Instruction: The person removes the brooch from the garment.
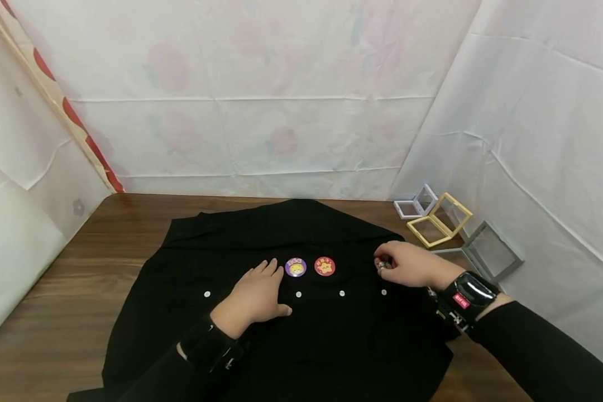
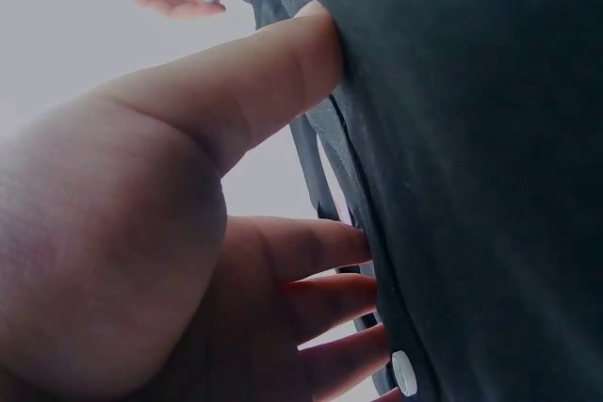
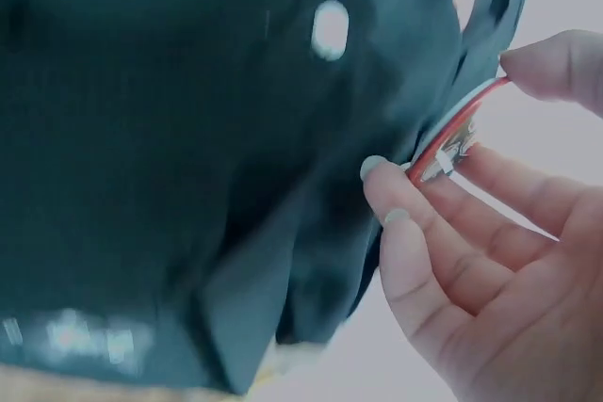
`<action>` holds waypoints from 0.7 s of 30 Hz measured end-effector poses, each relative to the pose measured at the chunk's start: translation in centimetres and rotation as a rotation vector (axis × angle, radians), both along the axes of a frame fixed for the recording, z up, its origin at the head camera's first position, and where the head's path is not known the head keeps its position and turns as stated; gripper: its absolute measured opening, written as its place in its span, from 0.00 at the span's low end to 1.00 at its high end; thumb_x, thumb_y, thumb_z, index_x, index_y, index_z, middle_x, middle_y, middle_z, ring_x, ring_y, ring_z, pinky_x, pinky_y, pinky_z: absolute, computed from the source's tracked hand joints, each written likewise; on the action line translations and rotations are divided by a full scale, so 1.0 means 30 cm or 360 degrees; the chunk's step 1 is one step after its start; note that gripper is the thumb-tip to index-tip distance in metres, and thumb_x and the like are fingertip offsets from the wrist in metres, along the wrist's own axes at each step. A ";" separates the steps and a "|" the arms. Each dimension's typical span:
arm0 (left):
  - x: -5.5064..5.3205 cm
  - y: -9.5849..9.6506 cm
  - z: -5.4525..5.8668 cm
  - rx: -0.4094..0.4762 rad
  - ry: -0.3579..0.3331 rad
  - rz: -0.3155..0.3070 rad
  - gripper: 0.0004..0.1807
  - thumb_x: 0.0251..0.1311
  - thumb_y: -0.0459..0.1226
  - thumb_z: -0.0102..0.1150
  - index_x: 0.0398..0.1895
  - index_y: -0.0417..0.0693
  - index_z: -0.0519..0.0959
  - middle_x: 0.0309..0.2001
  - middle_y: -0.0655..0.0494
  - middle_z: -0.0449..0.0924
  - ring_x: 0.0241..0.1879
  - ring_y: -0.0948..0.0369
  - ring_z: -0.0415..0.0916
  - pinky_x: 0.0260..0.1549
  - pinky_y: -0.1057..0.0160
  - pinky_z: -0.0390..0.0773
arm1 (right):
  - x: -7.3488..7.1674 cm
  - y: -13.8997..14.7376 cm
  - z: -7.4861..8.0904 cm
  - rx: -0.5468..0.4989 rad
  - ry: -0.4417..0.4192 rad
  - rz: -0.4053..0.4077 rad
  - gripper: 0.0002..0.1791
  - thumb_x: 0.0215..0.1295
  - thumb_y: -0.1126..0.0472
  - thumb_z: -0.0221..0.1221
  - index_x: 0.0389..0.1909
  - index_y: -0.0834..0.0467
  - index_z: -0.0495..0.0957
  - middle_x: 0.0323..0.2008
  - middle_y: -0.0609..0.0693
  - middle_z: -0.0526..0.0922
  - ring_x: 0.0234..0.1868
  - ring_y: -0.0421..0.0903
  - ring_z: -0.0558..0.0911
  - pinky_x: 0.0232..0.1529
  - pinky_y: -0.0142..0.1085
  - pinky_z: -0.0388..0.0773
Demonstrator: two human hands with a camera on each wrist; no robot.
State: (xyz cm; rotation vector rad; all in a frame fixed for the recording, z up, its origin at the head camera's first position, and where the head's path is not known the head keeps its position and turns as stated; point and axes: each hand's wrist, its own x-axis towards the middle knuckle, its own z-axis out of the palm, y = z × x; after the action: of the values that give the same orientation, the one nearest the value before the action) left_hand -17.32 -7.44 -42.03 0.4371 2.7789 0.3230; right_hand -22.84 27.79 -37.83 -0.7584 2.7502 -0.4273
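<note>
A black button-up garment [image 1: 301, 234] lies spread out, with several white buttons [image 1: 298, 294] in a row. Two round pin badges sit on it above the buttons: a purple one [image 1: 295, 267] and a red one [image 1: 324, 266]. My left hand [image 1: 253, 296] rests flat on the cloth, fingers extended, its fingertips beside the purple badge. Over the garment's right part, my right hand [image 1: 407, 262] pinches another round badge [image 3: 452, 143] by its edge between thumb and fingers. In the right wrist view its red rim and shiny metal back show; its front is hidden.
Three hinged frames stand unfolded on the wooden table [image 1: 65, 268] at the back right: white [image 1: 408, 209], yellow [image 1: 427, 230] and grey [image 1: 497, 254]. The grey one is partly behind my right wrist. White cloth sheets [image 1: 261, 134] hang behind and at both sides.
</note>
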 end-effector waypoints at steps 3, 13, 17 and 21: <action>-0.001 -0.002 0.000 0.0001 -0.0002 -0.0004 0.50 0.57 0.56 0.74 0.75 0.37 0.66 0.79 0.38 0.55 0.78 0.41 0.51 0.74 0.40 0.53 | -0.053 0.040 0.023 0.0014 0.0030 -0.0070 0.09 0.73 0.59 0.58 0.49 0.57 0.80 0.38 0.46 0.79 0.34 0.43 0.75 0.42 0.45 0.74; 0.009 -0.003 -0.008 -0.0001 0.0001 -0.0015 0.50 0.56 0.57 0.74 0.75 0.38 0.67 0.79 0.38 0.55 0.78 0.41 0.51 0.74 0.40 0.53 | -0.200 0.155 0.078 0.0139 0.0237 -0.0334 0.21 0.72 0.59 0.55 0.59 0.69 0.76 0.53 0.67 0.81 0.53 0.64 0.81 0.52 0.60 0.76; 0.016 -0.006 -0.010 -0.0007 0.0002 -0.0009 0.50 0.57 0.57 0.74 0.76 0.38 0.67 0.79 0.38 0.55 0.78 0.41 0.52 0.74 0.40 0.54 | -0.247 0.173 0.078 0.0229 0.0334 -0.0416 0.15 0.71 0.60 0.54 0.51 0.67 0.77 0.44 0.63 0.83 0.39 0.59 0.82 0.41 0.55 0.76; 0.019 -0.012 -0.007 -0.0010 0.0029 -0.0005 0.50 0.56 0.57 0.74 0.75 0.38 0.67 0.79 0.38 0.55 0.78 0.41 0.52 0.73 0.40 0.54 | -0.304 0.177 0.067 0.0250 0.0408 -0.0516 0.12 0.71 0.61 0.53 0.46 0.65 0.75 0.40 0.62 0.81 0.34 0.57 0.80 0.36 0.53 0.75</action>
State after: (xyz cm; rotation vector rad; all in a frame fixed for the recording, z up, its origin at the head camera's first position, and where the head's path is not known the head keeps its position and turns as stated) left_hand -16.76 -7.79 -42.25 0.4448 2.7962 0.3113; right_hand -31.96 33.11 -35.83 -0.3483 3.1144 -0.1791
